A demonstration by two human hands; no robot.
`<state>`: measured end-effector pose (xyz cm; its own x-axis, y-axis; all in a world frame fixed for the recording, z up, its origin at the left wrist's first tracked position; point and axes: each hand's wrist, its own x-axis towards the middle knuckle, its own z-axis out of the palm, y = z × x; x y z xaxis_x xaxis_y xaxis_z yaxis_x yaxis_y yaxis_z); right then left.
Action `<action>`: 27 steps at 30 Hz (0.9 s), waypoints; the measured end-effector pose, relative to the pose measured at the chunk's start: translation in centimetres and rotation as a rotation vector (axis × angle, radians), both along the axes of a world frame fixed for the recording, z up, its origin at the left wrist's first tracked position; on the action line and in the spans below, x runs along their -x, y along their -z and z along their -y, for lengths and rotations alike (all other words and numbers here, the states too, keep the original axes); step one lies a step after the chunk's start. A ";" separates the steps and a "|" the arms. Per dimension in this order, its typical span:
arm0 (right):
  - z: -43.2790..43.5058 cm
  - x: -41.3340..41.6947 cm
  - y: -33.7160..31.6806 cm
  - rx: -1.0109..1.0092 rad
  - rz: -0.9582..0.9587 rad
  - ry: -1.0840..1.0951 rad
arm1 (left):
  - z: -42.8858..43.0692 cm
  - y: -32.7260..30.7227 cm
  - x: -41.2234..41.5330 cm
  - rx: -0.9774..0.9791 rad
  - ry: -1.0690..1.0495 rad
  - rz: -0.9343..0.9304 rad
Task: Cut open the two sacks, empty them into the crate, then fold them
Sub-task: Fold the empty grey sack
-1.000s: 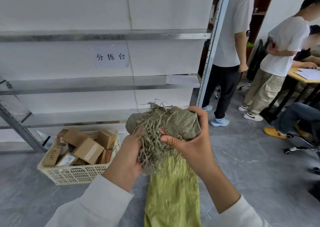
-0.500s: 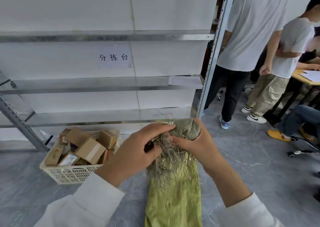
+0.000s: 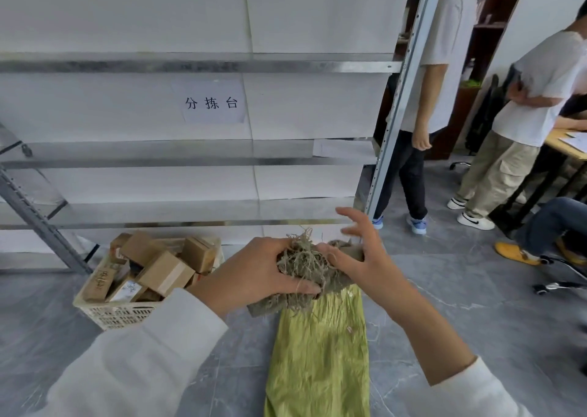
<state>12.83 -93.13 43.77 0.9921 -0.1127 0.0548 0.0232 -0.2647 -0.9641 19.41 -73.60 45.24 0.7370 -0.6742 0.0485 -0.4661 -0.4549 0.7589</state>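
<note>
Frayed woven sack (image 3: 317,353), crinkled green, held centre-near over grey marbled floor (image 3: 476,321).
Grip: left hand (image 3: 263,270) clamped on its stringy top; right hand (image 3: 359,257) splayed, touching it. White lattice crate (image 3: 120,313) left, steel shelf (image 3: 190,66) behind.

The left hand (image 3: 263,273) gripped the frayed sack end (image 3: 305,264), fingers curled over it and thumb underneath. Just beside it, the right hand (image 3: 362,257) was spread wide, fingers straight and lifted, its thumb side touching the same bundle. Both forearms reached forward from white sleeves (image 3: 143,353).
</note>
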 end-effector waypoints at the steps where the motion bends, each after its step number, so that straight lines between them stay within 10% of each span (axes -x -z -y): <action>1: 0.5 -0.1 -0.3 0.035 0.057 -0.061 | 0.0 -0.2 -0.5 -0.003 0.031 -0.050; 9: 3.0 -3.4 -1.3 0.205 0.082 -0.221 | 0.4 -0.6 -5.6 0.075 0.038 -0.314; 20: 3.2 -18.6 1.8 -0.138 -0.078 0.087 | 2.4 3.6 -17.7 -0.124 -0.002 0.298; 27: 4.9 -36.6 3.5 0.011 -0.208 -0.119 | 3.8 7.3 -36.8 -0.031 -0.050 0.035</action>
